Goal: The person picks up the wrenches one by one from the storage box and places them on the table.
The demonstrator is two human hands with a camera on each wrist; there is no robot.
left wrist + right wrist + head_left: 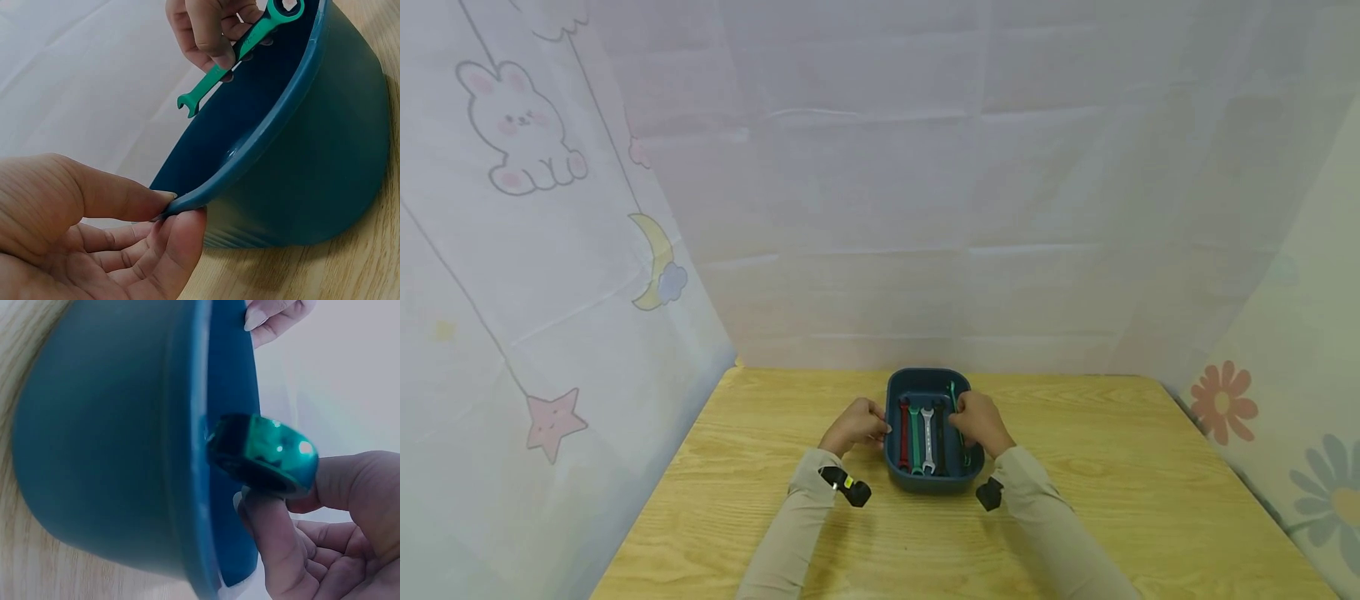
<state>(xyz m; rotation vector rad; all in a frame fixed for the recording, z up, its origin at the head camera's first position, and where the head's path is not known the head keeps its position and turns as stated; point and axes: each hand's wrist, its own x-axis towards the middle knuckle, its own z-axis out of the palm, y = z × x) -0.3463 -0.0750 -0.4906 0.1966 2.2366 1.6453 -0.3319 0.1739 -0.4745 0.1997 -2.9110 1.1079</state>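
A dark blue plastic bin sits on the table between both hands. My left hand pinches its left rim, thumb inside and fingers outside, as the left wrist view shows. In my right hand, thumb and fingers grip a green combination wrench mid-shaft, over the bin's right side. Its open end points away and its ring end is close to the right wrist camera. Inside the bin lie, side by side from the left, a red wrench, another green wrench, a silver wrench and a black wrench.
The wooden table extends on both sides of the bin and in front of it. A pale printed cloth hangs behind the table and along both sides. Black wrist cameras are strapped over the sleeves.
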